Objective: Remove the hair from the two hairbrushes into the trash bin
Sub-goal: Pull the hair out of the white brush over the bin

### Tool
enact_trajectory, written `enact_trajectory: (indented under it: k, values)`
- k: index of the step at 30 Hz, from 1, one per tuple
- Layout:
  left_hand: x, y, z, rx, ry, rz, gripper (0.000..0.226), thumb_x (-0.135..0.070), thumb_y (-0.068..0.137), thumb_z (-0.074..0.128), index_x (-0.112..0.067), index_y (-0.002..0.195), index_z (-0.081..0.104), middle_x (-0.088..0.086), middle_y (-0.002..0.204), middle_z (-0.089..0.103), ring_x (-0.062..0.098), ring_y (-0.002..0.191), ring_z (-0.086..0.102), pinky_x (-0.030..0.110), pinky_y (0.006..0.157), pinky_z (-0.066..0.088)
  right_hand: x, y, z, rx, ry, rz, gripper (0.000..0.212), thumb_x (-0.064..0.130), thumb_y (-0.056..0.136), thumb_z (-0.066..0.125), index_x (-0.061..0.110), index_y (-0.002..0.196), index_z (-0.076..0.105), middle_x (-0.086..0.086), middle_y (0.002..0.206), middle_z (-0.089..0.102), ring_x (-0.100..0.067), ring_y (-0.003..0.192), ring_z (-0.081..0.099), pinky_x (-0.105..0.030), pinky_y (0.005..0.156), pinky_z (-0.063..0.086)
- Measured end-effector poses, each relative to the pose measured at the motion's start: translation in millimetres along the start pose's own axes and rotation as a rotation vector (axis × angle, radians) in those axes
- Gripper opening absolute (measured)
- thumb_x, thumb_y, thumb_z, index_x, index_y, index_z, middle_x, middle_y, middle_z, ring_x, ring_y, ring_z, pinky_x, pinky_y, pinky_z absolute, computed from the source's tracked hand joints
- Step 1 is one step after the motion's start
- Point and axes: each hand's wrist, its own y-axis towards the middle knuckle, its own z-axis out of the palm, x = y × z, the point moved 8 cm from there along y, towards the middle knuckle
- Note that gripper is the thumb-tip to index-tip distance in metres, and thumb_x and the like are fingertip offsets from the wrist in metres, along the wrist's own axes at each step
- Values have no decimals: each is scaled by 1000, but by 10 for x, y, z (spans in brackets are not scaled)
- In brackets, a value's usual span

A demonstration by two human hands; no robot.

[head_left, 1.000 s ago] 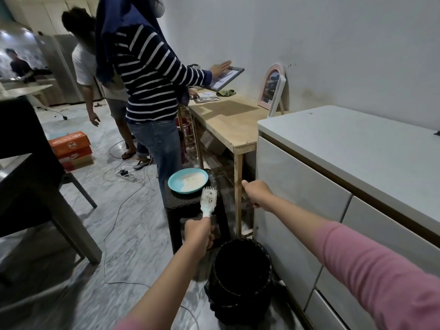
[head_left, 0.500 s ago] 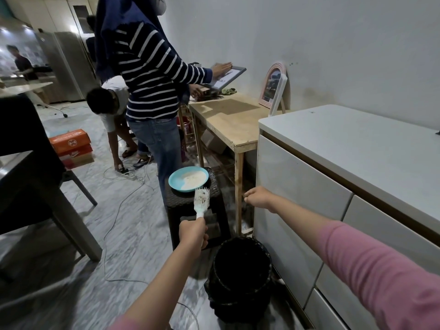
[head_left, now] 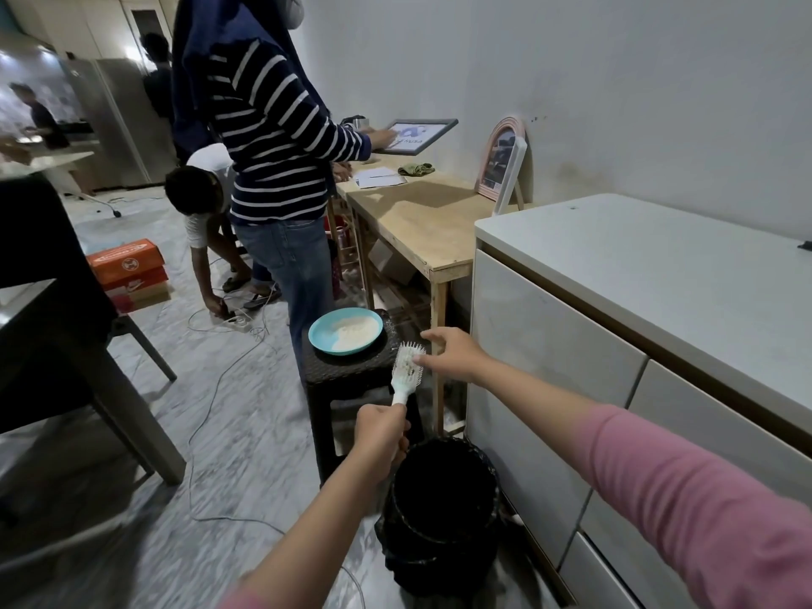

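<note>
Behind hairbrush point(head_left: 407, 361): stool point(head_left: 351, 371), plate point(head_left: 346, 332).

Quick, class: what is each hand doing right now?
Left hand: closed around the brush handle.
Right hand: open, fingertips at the bristles, holding nothing.

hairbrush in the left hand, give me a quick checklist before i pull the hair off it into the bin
1. Brush held firm: ok. The left hand is closed on the handle of the white hairbrush.
2. Bristles reachable: ok. They face the right hand, whose fingertips are at the brush head.
3. Hair to remove: ok. Dark bits show among the bristles.
4. Hair pinched already: cannot tell. The fingertips are too small to read.
5. Brush over the black trash bin: not ok. The head looks to sit beyond the rim, toward the dark stool.
6. Bin open: ok. No lid covers it.
</note>
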Motion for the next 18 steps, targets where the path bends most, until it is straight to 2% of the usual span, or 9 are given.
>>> enact_trajectory:
  k: [2, 4, 8, 13, 18]
  values:
    - [-17, -18, 56, 24, 13, 31, 23, -12, 91, 48, -7, 69, 52, 9, 69, 54, 17, 44, 40, 19, 38, 27, 56, -4, 113, 101, -116, -17, 75, 37, 82, 72, 12, 145, 40, -6, 153, 38, -24, 140, 37, -35, 111, 33]
    - [-29, -37, 87, 32, 7, 57, 24, -11, 91, 48, -8, 67, 50, 8, 68, 53, 17, 43, 39, 18, 37, 25, 60, -1, 185, 141, -211, -18, 73, 39, 83, 70, 12, 145, 41, -7, 153, 37, -24, 141, 36, -36, 111, 33]
    - [-4, -20, 58, -10, 40, 91, 27, -9, 89, 49, -10, 62, 48, 9, 65, 55, 17, 42, 41, 19, 36, 28, 139, -27, 190, 35, -266, -55, 54, 32, 83, 72, 6, 130, 59, -9, 135, 59, -23, 126, 54, -33, 102, 44]
    - [38, -4, 61, -38, 34, 92, 19, -9, 87, 50, -8, 68, 50, 10, 67, 56, 18, 44, 44, 18, 35, 29, 231, -40, 249, -44, -284, -83, 27, 22, 83, 74, 1, 100, 74, -12, 101, 74, -22, 101, 67, -37, 91, 54]
    - [44, -28, -6, -40, 49, 101, 25, -10, 89, 49, -9, 64, 50, 8, 65, 55, 17, 43, 42, 18, 34, 28, 237, -46, 141, -80, -197, -77, 24, 18, 78, 78, 4, 98, 76, -8, 100, 74, -17, 98, 67, -29, 90, 53]
